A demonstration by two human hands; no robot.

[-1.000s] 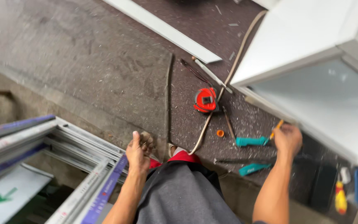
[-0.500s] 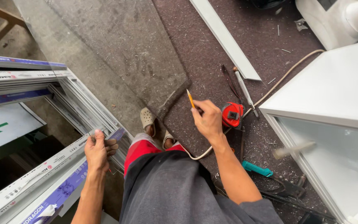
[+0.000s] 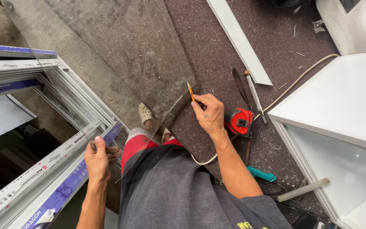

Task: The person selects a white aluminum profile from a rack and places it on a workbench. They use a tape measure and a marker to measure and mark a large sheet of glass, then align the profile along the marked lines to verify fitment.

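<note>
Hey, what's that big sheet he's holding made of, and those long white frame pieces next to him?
The sheet looks like clear glass: the floor shows through it, with faint smudges and a thin hard edge. The left hand and right hand grip its edges. The frame pieces look like white plastic or coated metal profiles, smooth and ribbed, partly under printed protective film; which one I cannot tell.

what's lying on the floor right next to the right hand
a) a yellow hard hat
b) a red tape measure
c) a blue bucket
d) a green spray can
b: a red tape measure lies on the dark floor mat just beside the right hand, which pinches a yellow pencil at the edge of the clear glass sheet.
</note>
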